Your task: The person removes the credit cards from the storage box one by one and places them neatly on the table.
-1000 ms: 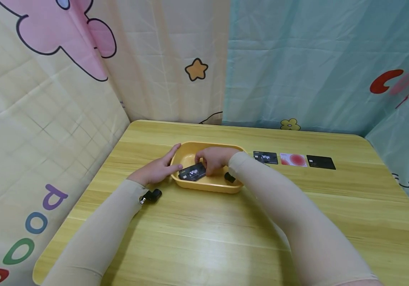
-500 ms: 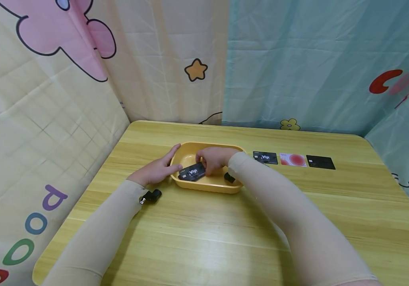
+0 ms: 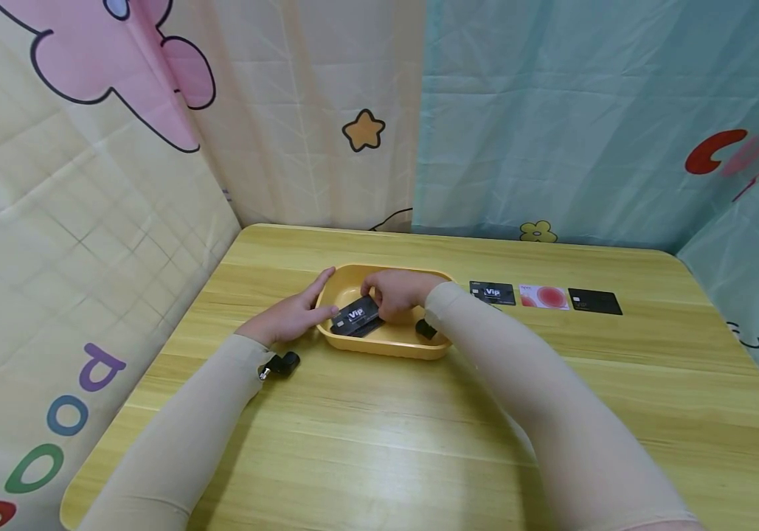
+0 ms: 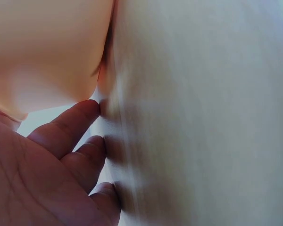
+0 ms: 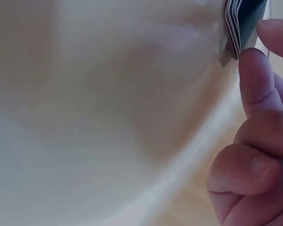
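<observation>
Head view: a pale cloth backdrop, cream and light blue, (image 3: 585, 103) hangs behind a broad yellow wood-grain table (image 3: 379, 435). Left of the table's middle sits a shallow orange-yellow oblong basket with rounded corners (image 3: 386, 351). At its left end the left hand (image 3: 293, 315) is spread wide, thumb at the rim, and the left wrist view shows fingertips down against the tabletop beside the basket wall: a sound brace against sliding.

Inside the basket, the right hand (image 3: 402, 293) has its fingers drawn narrow, thumb and forefinger pinching the corner of a thin black card printed "Vip" (image 3: 355, 315). That card lies askew over a dark stack of cards (image 3: 372, 328) in the basket's left half. From the right wrist view's cropped corner, with several pale edges bunched together, I cannot tell whether one card or more is caught. The careful way, I judge, is to push the upper card sideways with the thumb until its edge stands free, then tighten on that one alone and raise it level, without dragging the rest.

Right of the basket, flat in a row, lie a second black "Vip" card (image 3: 493, 293), a pink-and-white card with a red disc (image 3: 544, 296) and a plainer black card (image 3: 595, 301).
</observation>
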Action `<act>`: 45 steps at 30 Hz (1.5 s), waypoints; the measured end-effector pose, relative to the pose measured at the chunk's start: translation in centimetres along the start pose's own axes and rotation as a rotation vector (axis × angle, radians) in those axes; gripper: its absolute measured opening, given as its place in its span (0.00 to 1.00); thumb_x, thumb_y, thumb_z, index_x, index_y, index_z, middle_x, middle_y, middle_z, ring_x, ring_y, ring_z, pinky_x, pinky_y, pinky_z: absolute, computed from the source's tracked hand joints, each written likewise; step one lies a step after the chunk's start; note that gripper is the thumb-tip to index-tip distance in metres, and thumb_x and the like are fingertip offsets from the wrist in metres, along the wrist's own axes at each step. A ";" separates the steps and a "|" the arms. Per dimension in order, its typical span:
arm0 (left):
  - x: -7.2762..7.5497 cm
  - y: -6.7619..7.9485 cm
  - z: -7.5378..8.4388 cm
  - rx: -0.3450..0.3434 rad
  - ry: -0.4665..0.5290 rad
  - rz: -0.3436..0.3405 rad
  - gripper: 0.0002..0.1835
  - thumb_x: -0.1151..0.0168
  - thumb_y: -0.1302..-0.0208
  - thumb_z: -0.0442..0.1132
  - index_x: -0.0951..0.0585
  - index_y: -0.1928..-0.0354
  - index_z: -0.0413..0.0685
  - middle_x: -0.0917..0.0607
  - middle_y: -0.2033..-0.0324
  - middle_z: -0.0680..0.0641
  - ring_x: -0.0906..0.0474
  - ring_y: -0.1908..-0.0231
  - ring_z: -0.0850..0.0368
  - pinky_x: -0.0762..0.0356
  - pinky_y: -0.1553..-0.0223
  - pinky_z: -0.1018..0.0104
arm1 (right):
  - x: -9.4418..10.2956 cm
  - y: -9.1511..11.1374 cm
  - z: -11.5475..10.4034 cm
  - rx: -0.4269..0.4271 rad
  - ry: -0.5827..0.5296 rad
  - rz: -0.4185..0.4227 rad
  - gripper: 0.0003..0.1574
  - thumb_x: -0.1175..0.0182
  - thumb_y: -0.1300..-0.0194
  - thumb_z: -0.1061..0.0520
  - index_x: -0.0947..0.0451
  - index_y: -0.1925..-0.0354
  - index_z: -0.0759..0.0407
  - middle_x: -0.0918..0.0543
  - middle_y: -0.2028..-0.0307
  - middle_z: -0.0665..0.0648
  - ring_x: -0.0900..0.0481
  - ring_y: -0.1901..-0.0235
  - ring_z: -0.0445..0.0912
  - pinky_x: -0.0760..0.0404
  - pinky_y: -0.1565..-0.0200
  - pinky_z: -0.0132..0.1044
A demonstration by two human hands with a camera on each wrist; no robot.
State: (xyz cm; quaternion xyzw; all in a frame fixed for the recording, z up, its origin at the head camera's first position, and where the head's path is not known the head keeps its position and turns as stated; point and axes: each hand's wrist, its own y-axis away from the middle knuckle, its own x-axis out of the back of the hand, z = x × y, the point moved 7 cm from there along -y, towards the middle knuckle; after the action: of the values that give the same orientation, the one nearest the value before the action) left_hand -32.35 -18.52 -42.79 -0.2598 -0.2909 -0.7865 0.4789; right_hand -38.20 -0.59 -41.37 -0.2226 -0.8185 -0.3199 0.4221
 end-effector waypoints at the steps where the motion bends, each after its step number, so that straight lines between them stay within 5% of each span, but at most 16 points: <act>1: 0.0 0.0 0.0 -0.004 -0.002 -0.003 0.47 0.46 0.22 0.62 0.64 0.15 0.75 0.46 0.17 0.38 0.37 0.24 0.32 0.42 0.24 0.34 | 0.0 0.0 0.0 -0.002 -0.014 0.003 0.34 0.35 0.39 0.64 0.25 0.34 0.52 0.20 0.60 0.55 0.23 0.64 0.46 0.26 0.63 0.35; 16: 0.0 0.1 0.2 -0.015 0.015 -0.008 0.48 0.45 0.22 0.63 0.64 0.15 0.74 0.46 0.17 0.38 0.39 0.23 0.33 0.44 0.23 0.34 | 0.4 0.1 -0.1 0.036 -0.079 0.016 0.34 0.25 0.37 0.57 0.26 0.36 0.54 0.20 0.63 0.54 0.23 0.64 0.47 0.26 0.59 0.37; 24: -0.1 0.2 0.2 -0.010 0.021 -0.012 0.48 0.46 0.23 0.65 0.64 0.15 0.74 0.47 0.17 0.36 0.41 0.22 0.32 0.45 0.22 0.33 | 1.1 0.4 0.2 0.022 -0.230 0.031 0.37 0.24 0.37 0.56 0.28 0.34 0.58 0.14 0.54 0.56 0.22 0.53 0.49 0.26 0.43 0.40; 34: -0.1 0.1 0.1 -0.014 0.005 -0.006 0.48 0.47 0.23 0.66 0.64 0.15 0.74 0.46 0.18 0.35 0.39 0.23 0.30 0.44 0.23 0.32 | 1.6 1.0 -0.5 0.031 -0.357 0.028 0.37 0.29 0.36 0.67 0.30 0.33 0.57 0.13 0.51 0.58 0.19 0.53 0.49 0.23 0.46 0.39; 45: 0.0 0.1 0.0 -0.002 0.003 -0.009 0.47 0.49 0.22 0.66 0.65 0.15 0.74 0.46 0.17 0.34 0.41 0.23 0.28 0.45 0.23 0.30 | 3.6 3.1 0.5 0.019 -0.376 0.104 0.37 0.28 0.36 0.63 0.31 0.33 0.58 0.15 0.60 0.58 0.21 0.59 0.48 0.25 0.54 0.35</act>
State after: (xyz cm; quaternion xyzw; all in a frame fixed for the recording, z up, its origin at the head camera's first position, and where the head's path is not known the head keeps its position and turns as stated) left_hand -32.23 -18.60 -42.79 -0.2577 -0.2905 -0.7894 0.4753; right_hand -38.45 2.25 -37.50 -0.3162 -0.8734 -0.2426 0.2797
